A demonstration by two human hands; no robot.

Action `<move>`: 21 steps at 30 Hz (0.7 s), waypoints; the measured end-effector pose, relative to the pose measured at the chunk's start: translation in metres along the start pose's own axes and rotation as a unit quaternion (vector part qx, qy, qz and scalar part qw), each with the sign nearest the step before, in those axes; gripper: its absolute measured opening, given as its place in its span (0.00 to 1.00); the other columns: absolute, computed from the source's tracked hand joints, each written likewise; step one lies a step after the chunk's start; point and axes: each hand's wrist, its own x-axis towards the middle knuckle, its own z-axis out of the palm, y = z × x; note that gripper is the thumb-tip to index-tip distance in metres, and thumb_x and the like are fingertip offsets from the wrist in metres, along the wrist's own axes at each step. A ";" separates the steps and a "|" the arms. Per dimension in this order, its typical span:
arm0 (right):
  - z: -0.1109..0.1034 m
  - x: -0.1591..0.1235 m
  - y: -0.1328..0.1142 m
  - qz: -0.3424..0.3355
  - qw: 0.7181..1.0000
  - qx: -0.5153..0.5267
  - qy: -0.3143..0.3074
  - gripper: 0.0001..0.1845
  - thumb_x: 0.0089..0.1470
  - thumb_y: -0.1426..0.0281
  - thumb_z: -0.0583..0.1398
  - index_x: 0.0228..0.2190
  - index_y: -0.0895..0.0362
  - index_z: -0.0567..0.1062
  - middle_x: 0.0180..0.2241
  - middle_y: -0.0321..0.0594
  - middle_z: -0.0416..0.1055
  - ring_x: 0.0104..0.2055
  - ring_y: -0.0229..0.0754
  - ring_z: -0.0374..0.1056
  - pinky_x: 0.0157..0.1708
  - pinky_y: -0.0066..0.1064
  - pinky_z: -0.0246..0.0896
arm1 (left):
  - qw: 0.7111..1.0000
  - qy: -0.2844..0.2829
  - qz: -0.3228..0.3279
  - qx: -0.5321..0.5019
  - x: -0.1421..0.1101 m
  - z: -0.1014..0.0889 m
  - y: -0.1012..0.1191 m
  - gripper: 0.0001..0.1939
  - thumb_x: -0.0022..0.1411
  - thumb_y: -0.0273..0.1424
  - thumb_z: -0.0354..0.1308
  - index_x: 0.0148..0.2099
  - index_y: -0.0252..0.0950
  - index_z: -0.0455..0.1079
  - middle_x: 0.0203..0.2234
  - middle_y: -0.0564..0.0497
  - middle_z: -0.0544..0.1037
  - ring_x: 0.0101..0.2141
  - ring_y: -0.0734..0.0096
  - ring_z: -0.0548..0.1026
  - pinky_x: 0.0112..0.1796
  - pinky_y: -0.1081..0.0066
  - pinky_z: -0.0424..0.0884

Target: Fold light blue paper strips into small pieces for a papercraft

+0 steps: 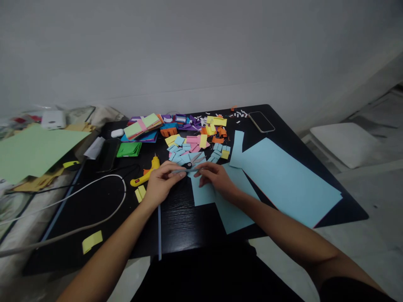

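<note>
Past bare forearms (pixel 118 245) at lower frame, pinches a light-blue paper strip (pixel 190 170) at frame centre, just below scissors (pixel 188 165), between narrowed fingers of left hand (pixel 160 181) and right hand (pixel 218 177). Seems to be folding; calls next for an even crease.

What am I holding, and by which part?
A narrow light blue paper strip, pinched near its ends: left hand at one, right hand at the other.

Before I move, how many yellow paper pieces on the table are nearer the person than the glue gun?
2: one piece beside the left hand, by the glue gun; another piece near the front of the table. Others may be hidden.
</note>
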 end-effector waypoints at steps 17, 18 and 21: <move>0.002 -0.003 0.002 -0.049 0.998 -0.040 0.029 0.22 0.43 0.65 0.75 0.41 0.53 0.79 0.25 0.30 0.76 0.27 0.37 0.71 0.30 0.30 0.67 | 0.963 -0.209 0.106 0.134 -0.005 0.004 -0.006 0.08 0.71 0.36 0.62 0.40 0.38 0.79 0.35 0.49 0.80 0.36 0.68 0.76 0.38 0.69 0.71; 0.002 -0.003 0.003 -0.058 0.997 -0.043 0.027 0.20 0.44 0.64 0.75 0.40 0.54 0.79 0.25 0.31 0.77 0.27 0.37 0.72 0.31 0.31 0.68 | 0.967 -0.192 0.102 0.136 -0.005 0.004 -0.005 0.10 0.71 0.36 0.61 0.37 0.37 0.77 0.33 0.50 0.79 0.35 0.69 0.76 0.38 0.70 0.71; 0.004 -0.003 0.005 -0.074 0.996 -0.051 0.022 0.15 0.45 0.62 0.74 0.34 0.56 0.80 0.28 0.35 0.79 0.29 0.38 0.73 0.35 0.33 0.72 | 0.972 -0.166 0.076 0.148 -0.006 0.006 -0.004 0.14 0.72 0.37 0.59 0.34 0.36 0.73 0.27 0.53 0.76 0.29 0.72 0.74 0.33 0.72 0.69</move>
